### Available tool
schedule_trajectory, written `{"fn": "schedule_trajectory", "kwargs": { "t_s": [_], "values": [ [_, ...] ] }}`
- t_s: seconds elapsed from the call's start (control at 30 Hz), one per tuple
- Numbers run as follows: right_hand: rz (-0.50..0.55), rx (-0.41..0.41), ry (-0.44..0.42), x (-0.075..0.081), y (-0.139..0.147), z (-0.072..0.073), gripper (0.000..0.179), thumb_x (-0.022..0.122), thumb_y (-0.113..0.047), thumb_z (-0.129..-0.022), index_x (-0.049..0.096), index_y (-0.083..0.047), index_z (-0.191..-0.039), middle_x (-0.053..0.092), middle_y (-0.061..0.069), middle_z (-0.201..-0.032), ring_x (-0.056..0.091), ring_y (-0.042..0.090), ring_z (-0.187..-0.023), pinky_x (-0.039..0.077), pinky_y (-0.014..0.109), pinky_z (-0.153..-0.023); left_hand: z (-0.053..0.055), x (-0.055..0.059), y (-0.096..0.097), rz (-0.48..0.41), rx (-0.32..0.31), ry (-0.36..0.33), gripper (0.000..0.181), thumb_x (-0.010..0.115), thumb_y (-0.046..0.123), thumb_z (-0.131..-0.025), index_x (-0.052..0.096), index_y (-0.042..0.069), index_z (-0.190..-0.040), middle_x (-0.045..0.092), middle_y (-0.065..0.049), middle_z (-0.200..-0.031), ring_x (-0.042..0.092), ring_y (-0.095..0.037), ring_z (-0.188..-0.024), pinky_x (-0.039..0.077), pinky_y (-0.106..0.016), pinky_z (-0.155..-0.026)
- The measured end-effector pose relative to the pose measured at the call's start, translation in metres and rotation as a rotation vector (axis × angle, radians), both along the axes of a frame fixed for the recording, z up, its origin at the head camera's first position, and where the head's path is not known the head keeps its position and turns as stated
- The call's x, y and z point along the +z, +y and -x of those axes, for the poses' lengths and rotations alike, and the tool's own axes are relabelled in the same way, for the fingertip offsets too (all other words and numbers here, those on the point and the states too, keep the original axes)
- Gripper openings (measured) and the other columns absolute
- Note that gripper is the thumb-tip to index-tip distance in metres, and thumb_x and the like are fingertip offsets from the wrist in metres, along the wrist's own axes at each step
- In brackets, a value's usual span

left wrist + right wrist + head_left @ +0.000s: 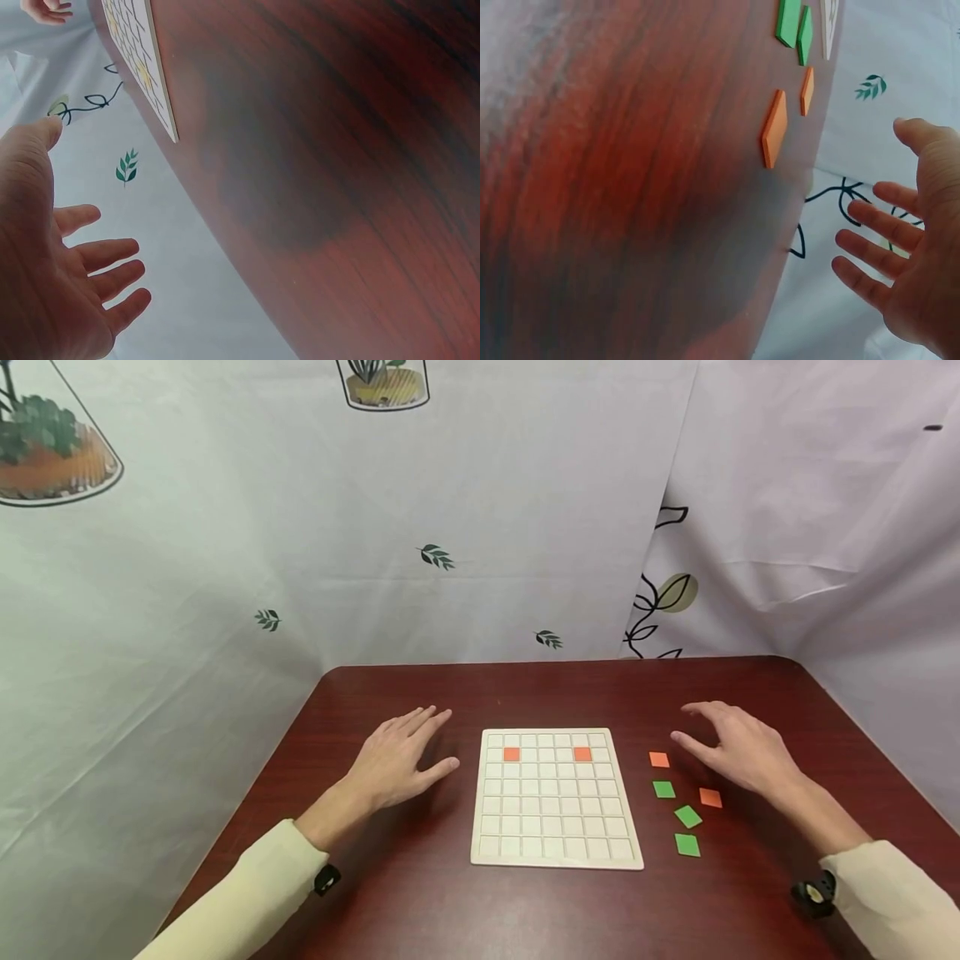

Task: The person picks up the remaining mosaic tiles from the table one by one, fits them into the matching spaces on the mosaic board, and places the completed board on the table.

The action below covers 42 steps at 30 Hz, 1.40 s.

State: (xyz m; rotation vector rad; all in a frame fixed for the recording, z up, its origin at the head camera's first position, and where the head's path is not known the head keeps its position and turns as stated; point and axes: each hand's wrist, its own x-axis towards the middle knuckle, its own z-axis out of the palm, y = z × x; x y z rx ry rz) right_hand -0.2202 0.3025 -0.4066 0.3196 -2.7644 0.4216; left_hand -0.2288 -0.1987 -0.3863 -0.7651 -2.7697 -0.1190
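A pale square board (556, 852) with a grid of shallow cells lies on the table. Two orange tiles sit in its second row from the far edge, one orange tile (512, 754) toward the left and another orange tile (582, 754) toward the right. Over the table left of the board, my left hand (395, 760) is spread and holds nothing. My right hand (742, 747), also empty with fingers extended, hovers beside the loose tiles. These are an orange tile (659, 760), a second orange tile (710, 797) and three green tiles (687, 845).
The dark red-brown table (420, 910) has rounded far corners. Behind it and along both sides hangs a pale printed curtain (480, 485). Each wrist wears a black band, with a small dark device (814, 895) showing on the right one.
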Motion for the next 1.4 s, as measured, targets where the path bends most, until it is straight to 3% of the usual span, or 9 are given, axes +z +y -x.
{"fn": "schedule_trajectory", "kwargs": {
  "t_s": [0.27, 0.73, 1.0, 1.4],
  "values": [
    [-0.002, 0.046, 0.016, -0.01, -0.005, 0.0, 0.053, 0.07, -0.05, -0.088, 0.066, -0.009, -0.121, 0.065, 0.016, -0.12, 0.059, 0.039, -0.11, 0.047, 0.062, -0.08, -0.005, -0.002, 0.008, 0.007, -0.012, -0.013, 0.079, 0.046, 0.072, -0.091, 0.038, 0.024, -0.154, 0.044, -0.008, -0.153, 0.04, -0.029, -0.141, 0.033, -0.052, -0.11],
    [-0.015, 0.067, -0.066, -0.018, -0.013, 0.0, 0.053, 0.073, -0.051, -0.086, 0.068, -0.01, -0.12, 0.066, 0.013, -0.118, 0.06, 0.034, -0.108, 0.048, 0.06, -0.081, -0.014, -0.011, 0.022, -0.001, -0.089, 0.008, 0.077, 0.05, 0.07, -0.09, 0.043, 0.023, -0.151, 0.047, -0.008, -0.151, 0.044, -0.029, -0.138, 0.036, -0.052, -0.107],
    [-0.025, 0.082, -0.067, -0.021, -0.016, 0.002, 0.054, 0.072, -0.054, -0.086, 0.07, -0.01, -0.116, 0.067, 0.012, -0.113, 0.061, 0.031, -0.103, 0.049, 0.058, -0.079, -0.02, -0.02, 0.03, 0.032, -0.092, -0.048, 0.08, 0.049, 0.072, -0.089, 0.041, 0.024, -0.152, 0.045, -0.008, -0.152, 0.042, -0.029, -0.14, 0.036, -0.052, -0.107],
    [-0.042, 0.102, -0.086, -0.022, -0.016, 0.002, 0.04, 0.075, -0.047, -0.086, 0.074, -0.013, -0.107, 0.068, 0.008, -0.106, 0.063, 0.027, -0.093, 0.051, 0.054, -0.073, -0.026, -0.028, 0.037, 0.072, -0.115, -0.089, 0.08, 0.048, 0.073, -0.089, 0.042, 0.024, -0.151, 0.044, -0.007, -0.153, 0.04, -0.027, -0.141, 0.036, -0.05, -0.108]
  ]
}}
